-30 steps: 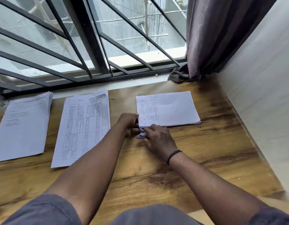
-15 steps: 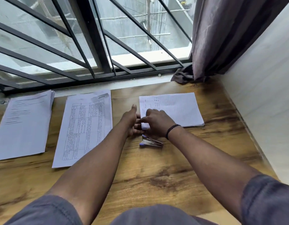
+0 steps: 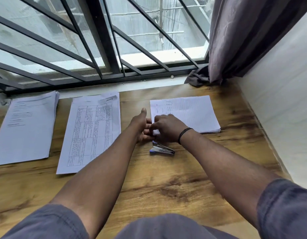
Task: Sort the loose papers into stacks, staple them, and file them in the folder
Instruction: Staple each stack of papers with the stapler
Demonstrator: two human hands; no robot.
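Soft daylight from the window (image 3: 132, 40) ahead, faint shadows, wide-angle bending at edges — forearms slightly blurred

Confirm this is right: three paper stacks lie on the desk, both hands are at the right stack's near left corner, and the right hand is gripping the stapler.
Not quite. The head view shows the stapler lying free on the desk, just below the right hand, gripped by neither hand. The rest holds: three stacks, with the left hand and right hand at the right stack's corner.

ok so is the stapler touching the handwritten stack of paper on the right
Apart. The head view shows the stapler lying on bare wooden desk, nearer the person than the handwritten stack, with wood visible between them.
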